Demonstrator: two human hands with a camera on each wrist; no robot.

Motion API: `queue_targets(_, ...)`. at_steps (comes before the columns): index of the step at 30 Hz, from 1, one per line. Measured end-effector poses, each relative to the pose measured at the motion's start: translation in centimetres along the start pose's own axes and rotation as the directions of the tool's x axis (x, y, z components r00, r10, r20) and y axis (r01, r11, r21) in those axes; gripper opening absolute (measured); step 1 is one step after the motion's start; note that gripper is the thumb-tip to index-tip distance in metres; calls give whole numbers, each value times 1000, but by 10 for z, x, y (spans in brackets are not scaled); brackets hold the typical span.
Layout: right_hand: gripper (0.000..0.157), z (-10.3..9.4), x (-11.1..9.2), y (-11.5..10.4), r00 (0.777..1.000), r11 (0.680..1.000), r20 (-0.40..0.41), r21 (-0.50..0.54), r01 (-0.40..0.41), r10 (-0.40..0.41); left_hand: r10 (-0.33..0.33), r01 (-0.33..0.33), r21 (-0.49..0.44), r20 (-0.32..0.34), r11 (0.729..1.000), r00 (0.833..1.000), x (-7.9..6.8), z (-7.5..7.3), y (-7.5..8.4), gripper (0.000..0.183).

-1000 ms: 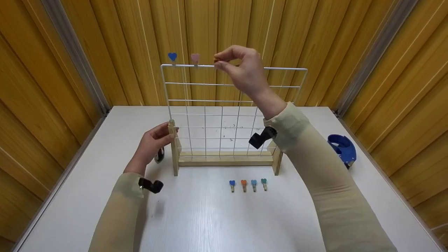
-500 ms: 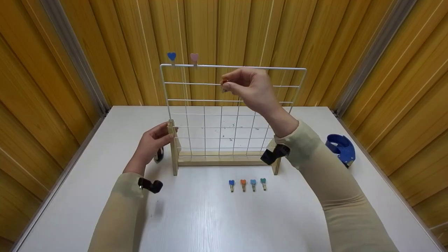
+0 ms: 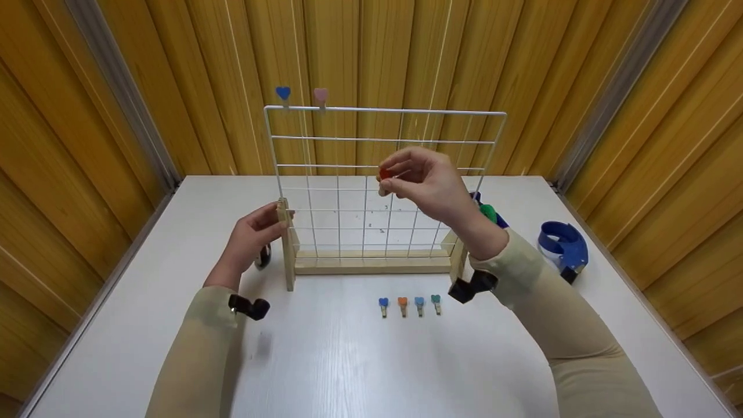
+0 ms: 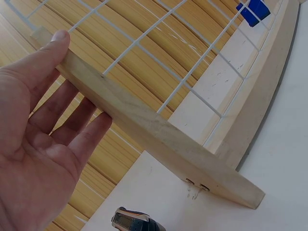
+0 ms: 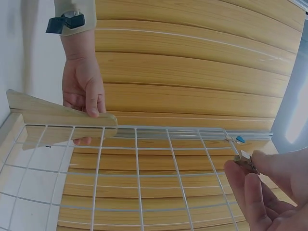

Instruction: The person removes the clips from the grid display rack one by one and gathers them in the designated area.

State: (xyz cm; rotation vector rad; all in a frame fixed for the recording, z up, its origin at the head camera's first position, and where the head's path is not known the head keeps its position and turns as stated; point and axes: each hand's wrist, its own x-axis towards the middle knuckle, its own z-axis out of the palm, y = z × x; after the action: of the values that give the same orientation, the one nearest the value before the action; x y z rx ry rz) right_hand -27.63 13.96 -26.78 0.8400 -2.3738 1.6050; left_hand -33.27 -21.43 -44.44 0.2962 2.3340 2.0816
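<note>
Clip (image 3: 385,173) in right fingers (image 3: 406,154), off rack's edge (image 3: 385,109)

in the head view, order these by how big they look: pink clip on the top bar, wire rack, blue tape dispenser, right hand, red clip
1. wire rack
2. right hand
3. blue tape dispenser
4. pink clip and red clip, unranked: fingers partly cover the red one

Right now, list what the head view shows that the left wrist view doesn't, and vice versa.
Head view only: the right hand pinching a red-topped wooden clip, and four heart-topped wooden clips in a row.
Left wrist view only: two small dark marks low on the pale wooden upright.
Both: the left hand gripping that upright, and the white wire grid.
</note>
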Motion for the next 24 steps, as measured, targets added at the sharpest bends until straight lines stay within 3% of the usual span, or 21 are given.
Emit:
queue_targets(15,22,8,-48,50,986,990,104,34,-138,134,-20,20,41,-8,999,1000,-1,1,2,61)
queue_targets(24,25,20,-79,87,953,965,177,46,-259,247,-3,3,23,-10,1000,1000,-1,0,1,59)
